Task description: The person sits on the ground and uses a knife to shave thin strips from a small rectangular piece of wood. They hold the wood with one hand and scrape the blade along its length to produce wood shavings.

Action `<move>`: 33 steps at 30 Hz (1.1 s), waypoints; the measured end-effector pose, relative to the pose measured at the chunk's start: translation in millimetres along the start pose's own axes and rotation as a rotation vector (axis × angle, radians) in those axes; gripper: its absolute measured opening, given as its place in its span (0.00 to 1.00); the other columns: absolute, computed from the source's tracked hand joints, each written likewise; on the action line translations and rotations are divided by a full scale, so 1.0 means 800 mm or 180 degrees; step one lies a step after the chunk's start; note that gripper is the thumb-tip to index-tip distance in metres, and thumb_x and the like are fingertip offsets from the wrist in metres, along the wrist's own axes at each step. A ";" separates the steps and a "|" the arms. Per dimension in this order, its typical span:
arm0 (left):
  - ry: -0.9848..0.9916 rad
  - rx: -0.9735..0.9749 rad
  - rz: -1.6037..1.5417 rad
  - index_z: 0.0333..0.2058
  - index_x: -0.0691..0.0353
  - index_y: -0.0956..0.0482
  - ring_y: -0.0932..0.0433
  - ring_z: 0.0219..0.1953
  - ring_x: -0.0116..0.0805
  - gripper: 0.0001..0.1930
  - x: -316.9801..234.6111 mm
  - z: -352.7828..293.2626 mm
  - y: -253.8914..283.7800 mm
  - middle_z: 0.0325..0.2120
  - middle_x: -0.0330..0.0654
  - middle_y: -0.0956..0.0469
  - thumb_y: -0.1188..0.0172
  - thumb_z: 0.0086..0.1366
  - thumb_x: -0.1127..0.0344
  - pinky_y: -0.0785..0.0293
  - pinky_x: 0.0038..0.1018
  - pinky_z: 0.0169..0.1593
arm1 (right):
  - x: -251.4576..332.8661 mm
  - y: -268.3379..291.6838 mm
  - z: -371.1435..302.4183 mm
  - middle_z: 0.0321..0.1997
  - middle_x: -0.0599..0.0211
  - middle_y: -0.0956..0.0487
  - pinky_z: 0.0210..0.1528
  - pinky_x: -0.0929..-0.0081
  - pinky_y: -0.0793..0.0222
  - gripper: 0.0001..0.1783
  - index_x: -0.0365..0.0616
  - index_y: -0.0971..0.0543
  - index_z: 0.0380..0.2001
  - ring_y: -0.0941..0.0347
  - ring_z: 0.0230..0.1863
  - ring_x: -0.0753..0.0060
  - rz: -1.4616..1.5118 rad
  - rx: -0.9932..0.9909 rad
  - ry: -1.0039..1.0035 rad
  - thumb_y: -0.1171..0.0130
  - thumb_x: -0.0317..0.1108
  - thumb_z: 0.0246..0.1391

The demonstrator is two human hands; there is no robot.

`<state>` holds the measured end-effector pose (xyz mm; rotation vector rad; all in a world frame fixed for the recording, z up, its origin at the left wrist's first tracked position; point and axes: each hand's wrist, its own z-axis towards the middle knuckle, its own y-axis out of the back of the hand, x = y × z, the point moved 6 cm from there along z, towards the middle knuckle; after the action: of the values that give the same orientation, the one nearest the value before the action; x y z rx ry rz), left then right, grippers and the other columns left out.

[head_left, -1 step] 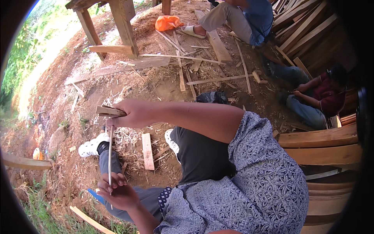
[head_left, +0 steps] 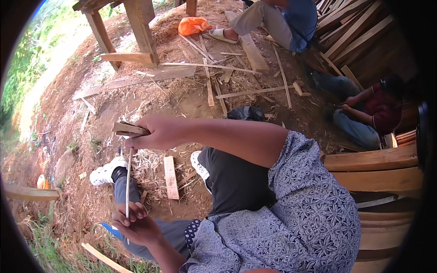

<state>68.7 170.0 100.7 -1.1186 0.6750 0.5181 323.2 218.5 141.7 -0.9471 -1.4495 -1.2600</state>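
A thin pale wooden stick [head_left: 129,182] runs between my two hands, its upper end at my right thumb. My right hand [head_left: 157,132] is closed around a short, flat piece of wood [head_left: 129,129] that looks split or doubled; whether a blade sits in it is hidden. Lower down, my left hand [head_left: 139,225] pinches the stick between thumb and fingers, and the stick's lower end sticks out below the hand. Pale wood shavings [head_left: 148,168] lie on the ground beyond the stick, beside a short flat board [head_left: 171,177].
Two people sit nearby, one in a blue shirt [head_left: 298,22], one in a dark red shirt [head_left: 384,109]. Loose slats [head_left: 255,92], an orange bag [head_left: 193,26] and a black bag [head_left: 246,113] lie on the dirt. Planks [head_left: 371,159] are stacked at right; a wooden frame [head_left: 141,32] stands far left.
The whole view has shifted slightly, with the ground things a little farther left. Both hands keep their holds, and the stick stays between them almost unmoved.
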 end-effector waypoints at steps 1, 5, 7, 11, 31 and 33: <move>0.0009 0.0008 -0.0079 0.30 0.53 0.37 0.39 0.26 0.28 0.20 0.004 0.004 -0.008 0.24 0.34 0.41 0.61 0.82 0.51 0.39 0.27 0.32 | 0.003 0.006 -0.007 0.19 0.76 0.29 0.27 0.73 0.37 0.27 0.41 0.18 0.37 0.30 0.22 0.78 0.0238 0.0020 -0.0024 0.39 0.58 0.64; 0.0086 -0.0075 -0.0061 0.29 0.53 0.37 0.39 0.24 0.28 0.19 0.010 0.013 -0.008 0.23 0.34 0.40 0.59 0.81 0.51 0.39 0.26 0.31 | 0.008 0.020 -0.018 0.17 0.78 0.30 0.24 0.73 0.43 0.28 0.41 0.20 0.28 0.38 0.19 0.82 0.1066 -0.0019 -0.0143 0.38 0.58 0.64; 0.0097 -0.0093 -0.0076 0.29 0.53 0.37 0.40 0.23 0.27 0.19 0.008 0.016 -0.004 0.22 0.34 0.40 0.58 0.81 0.50 0.39 0.26 0.30 | 0.013 0.024 -0.016 0.17 0.77 0.30 0.24 0.73 0.42 0.28 0.41 0.22 0.26 0.37 0.20 0.83 0.0467 -0.0199 0.0016 0.36 0.58 0.62; 0.0028 -0.0062 0.0150 0.30 0.54 0.36 0.40 0.22 0.26 0.19 -0.008 0.008 -0.001 0.22 0.34 0.39 0.56 0.80 0.49 0.39 0.25 0.29 | 0.030 0.010 -0.020 0.17 0.77 0.31 0.25 0.73 0.42 0.28 0.41 0.25 0.24 0.36 0.21 0.83 -0.0173 -0.0241 0.0003 0.33 0.56 0.60; 0.0339 0.0347 0.2085 0.41 0.68 0.22 0.25 0.29 0.27 0.13 -0.028 -0.064 -0.049 0.24 0.40 0.23 0.44 0.75 0.62 0.29 0.23 0.33 | -0.039 0.007 -0.101 0.33 0.70 0.17 0.40 0.70 0.29 0.23 0.44 0.16 0.41 0.22 0.36 0.74 -0.0921 0.1026 -0.0168 0.28 0.53 0.55; 0.0020 0.0355 0.1638 0.42 0.68 0.22 0.25 0.28 0.28 0.13 -0.059 -0.068 -0.048 0.24 0.41 0.23 0.44 0.76 0.61 0.29 0.24 0.32 | -0.037 0.006 -0.101 0.33 0.70 0.17 0.40 0.70 0.29 0.24 0.44 0.16 0.41 0.22 0.36 0.73 -0.0928 0.1092 -0.0188 0.28 0.54 0.55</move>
<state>49.5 103.6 144.2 -0.8373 0.9921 0.9020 348.9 140.8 114.6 -0.5607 -1.8289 -1.1419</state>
